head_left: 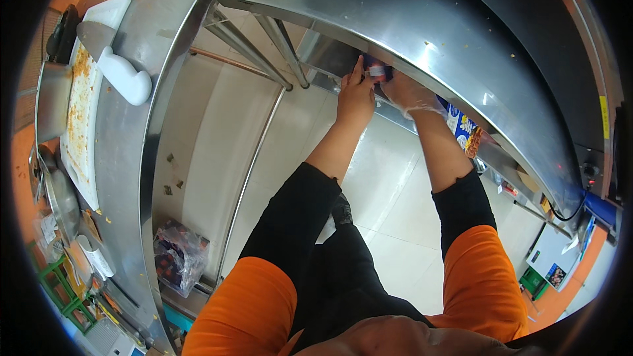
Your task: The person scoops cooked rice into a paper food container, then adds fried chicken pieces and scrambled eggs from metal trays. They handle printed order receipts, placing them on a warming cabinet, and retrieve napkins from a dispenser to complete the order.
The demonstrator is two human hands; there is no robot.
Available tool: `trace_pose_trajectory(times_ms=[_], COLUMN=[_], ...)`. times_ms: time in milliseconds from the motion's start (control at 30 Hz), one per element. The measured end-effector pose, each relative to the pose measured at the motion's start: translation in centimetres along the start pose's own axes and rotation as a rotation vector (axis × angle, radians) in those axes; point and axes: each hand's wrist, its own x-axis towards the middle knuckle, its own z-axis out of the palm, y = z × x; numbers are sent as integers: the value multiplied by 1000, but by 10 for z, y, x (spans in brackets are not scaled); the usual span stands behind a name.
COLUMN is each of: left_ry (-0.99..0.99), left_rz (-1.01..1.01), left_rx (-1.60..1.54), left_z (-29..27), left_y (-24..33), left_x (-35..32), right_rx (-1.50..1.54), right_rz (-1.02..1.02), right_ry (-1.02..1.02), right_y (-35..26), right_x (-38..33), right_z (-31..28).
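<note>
Both my arms reach forward, under the front edge of a steel counter (422, 10). My left hand (356, 97) is bare and closes on the near left side of a small dark packet (376, 71) with red and white patches, its index finger pointing up along it. On the packet's right side is my right hand (410, 94), in a clear plastic glove. Its fingers are bent inward, but their tips are hidden by the packet and the counter edge. A blue-and-white printed package (461, 125) lies under the counter, just right of my right wrist.
On the left steel table (142, 33), a white-handled cleaver (125, 76) rests across a stained white cutting board (82, 138), its handle toward the table edge. Below lies a plastic-wrapped bundle (179, 257). Metal legs and rails (254, 165) cross between the tables. Tiled floor (389, 171) shows beneath my arms.
</note>
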Motion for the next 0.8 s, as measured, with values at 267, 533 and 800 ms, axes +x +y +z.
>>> trace_pose_trajectory(times_ms=[267,533,800], left_ry=[-16,-81,-5], left_rz=[59,-227,-1284], left_rx=[-11,-499,-1239], left_z=[18,-15,-237], left_y=[-5,7,123], left_x=[0,-19,-259], right_rx=[194,590,883], right_rz=[21,396,-337], right_ry=[333,309,-44], right_y=[14,26,-106], right_x=[-29,-126,-280], right_z=[63,66,-83])
